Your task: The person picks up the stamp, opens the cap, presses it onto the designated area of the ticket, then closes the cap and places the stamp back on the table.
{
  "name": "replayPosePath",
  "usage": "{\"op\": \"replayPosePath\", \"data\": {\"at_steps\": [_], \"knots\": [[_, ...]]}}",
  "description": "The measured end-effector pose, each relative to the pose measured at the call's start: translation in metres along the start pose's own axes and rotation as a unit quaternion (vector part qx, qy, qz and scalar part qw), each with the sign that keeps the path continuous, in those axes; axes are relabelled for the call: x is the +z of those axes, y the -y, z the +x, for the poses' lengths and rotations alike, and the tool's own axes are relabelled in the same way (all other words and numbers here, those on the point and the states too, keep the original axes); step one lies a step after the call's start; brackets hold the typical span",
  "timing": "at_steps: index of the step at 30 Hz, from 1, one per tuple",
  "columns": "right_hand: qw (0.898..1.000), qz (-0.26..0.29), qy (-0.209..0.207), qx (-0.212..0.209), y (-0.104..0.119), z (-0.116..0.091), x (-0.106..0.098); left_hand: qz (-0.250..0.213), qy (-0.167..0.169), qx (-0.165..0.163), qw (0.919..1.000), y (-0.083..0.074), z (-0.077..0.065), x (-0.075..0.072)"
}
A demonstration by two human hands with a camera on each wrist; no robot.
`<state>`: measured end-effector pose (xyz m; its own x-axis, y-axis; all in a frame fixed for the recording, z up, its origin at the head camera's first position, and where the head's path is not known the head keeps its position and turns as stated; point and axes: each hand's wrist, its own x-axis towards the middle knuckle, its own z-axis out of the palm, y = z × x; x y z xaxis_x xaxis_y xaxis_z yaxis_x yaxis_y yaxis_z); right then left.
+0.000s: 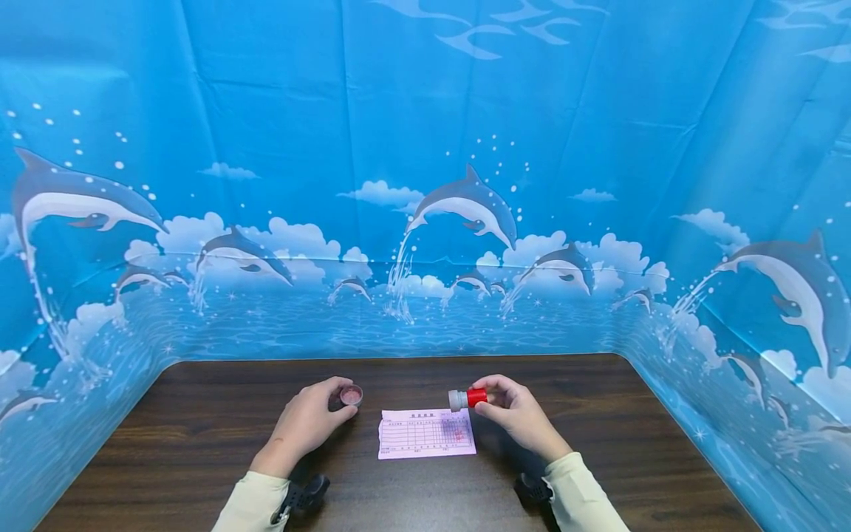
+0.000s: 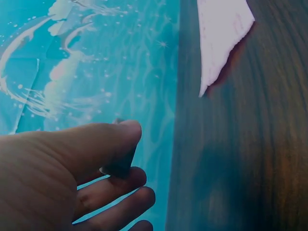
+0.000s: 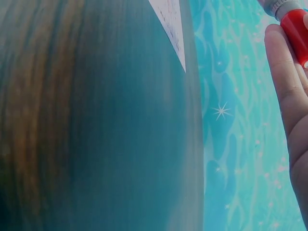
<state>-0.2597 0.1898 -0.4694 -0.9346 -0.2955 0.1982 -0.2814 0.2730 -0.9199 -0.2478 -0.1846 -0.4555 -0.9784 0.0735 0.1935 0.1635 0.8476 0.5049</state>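
1. We see the left hand (image 1: 309, 421) on the left part of the scene; it pinches a small round cap (image 1: 351, 395) between thumb and finger. The cap has a grey rim and a pinkish inside, which faces us.
2. We see the right hand (image 1: 521, 417) pinch a red stamp (image 1: 476, 397) by its red body. The stamp lies sideways in the fingers, and its greyish, clear-looking end points to the left.
3. Between the two hands, a pink paper slip (image 1: 415, 436) lies flat on the tabletop (image 1: 372, 502). It has a printed table, and we notice a reddish mark (image 1: 459, 434) on its right part.
4. The end of the stamp is near the upper right corner of the slip; we cannot tell if they touch.
5. The cap is just beyond the slip's left side, apart from it.
6. Behind the dark brown tabletop we see a blue curtain (image 1: 412, 111) with dolphins and clouds.
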Motion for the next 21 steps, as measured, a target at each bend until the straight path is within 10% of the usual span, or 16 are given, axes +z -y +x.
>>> {"op": "replayPosePath", "data": {"at_steps": [21], "knots": [[0.999,0.008,0.019,-0.032,0.021,-0.003,0.011,-0.01,0.009,0.038,0.9992,-0.023,-0.003,-0.013]]}}
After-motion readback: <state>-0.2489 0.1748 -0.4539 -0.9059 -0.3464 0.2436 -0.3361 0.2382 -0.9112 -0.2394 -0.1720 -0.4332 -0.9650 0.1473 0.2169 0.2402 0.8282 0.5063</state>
